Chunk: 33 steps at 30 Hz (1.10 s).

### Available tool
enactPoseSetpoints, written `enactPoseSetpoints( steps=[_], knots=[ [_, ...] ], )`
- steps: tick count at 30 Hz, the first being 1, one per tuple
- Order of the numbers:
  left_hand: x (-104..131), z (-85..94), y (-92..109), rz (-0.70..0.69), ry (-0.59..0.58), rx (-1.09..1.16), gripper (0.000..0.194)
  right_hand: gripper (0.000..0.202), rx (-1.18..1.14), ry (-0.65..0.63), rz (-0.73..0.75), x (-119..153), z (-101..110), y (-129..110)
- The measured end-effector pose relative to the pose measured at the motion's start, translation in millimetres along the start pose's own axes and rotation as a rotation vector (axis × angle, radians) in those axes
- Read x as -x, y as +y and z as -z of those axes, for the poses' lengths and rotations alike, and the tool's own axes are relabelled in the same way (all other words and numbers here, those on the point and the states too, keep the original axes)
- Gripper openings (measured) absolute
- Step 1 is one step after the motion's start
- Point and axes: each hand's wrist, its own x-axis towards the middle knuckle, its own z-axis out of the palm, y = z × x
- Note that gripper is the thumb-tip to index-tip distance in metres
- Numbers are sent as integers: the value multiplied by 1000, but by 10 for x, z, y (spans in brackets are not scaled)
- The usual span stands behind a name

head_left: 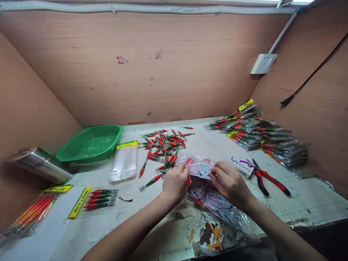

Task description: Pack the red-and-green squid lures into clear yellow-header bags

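Observation:
Near the front middle of the table, my left hand (pixel 176 182) is closed on the red-edged side of a clear plastic bag (pixel 201 166). On the bag's other side, my right hand (pixel 230 183) pinches the film with curled fingers. Pale printed packets (pixel 219 200) with dark print show through crinkled plastic beneath. Just beyond my left hand lies a loose heap of red and green fishing lures (pixel 168 143) with metal hooks. Beside the heap is a stack of clear sleeves (pixel 124 163) with yellow headers. My fingers partly hide the bag's edges.
At left are a green basket (pixel 91 145), a steel flask (pixel 43 165), a pack of orange lures (pixel 32 214) and a packed lure set (pixel 100 199). Packed lures (pixel 261 134) pile up at right, near red-handled pliers (pixel 268 177) and a white card (pixel 241 166). Wooden walls enclose the table.

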Motion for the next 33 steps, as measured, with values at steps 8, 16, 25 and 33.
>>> enactPoseSetpoints(
  steps=[8,16,25,33],
  knots=[
    [99,148,-56,-197,234,329,19,17,-638,118,-605,-86,453,95],
    [-146,526,-409,366,277,190,15,12,-541,432,-490,-901,-200,83],
    [-1229,808,-1287,689,330,-56,18,6,-423,198,-336,-1831,-661,-216],
    [-1127,999,-1877,613,610,27,18,20,-39,-398,-163,-284,-76,188]
  ],
)
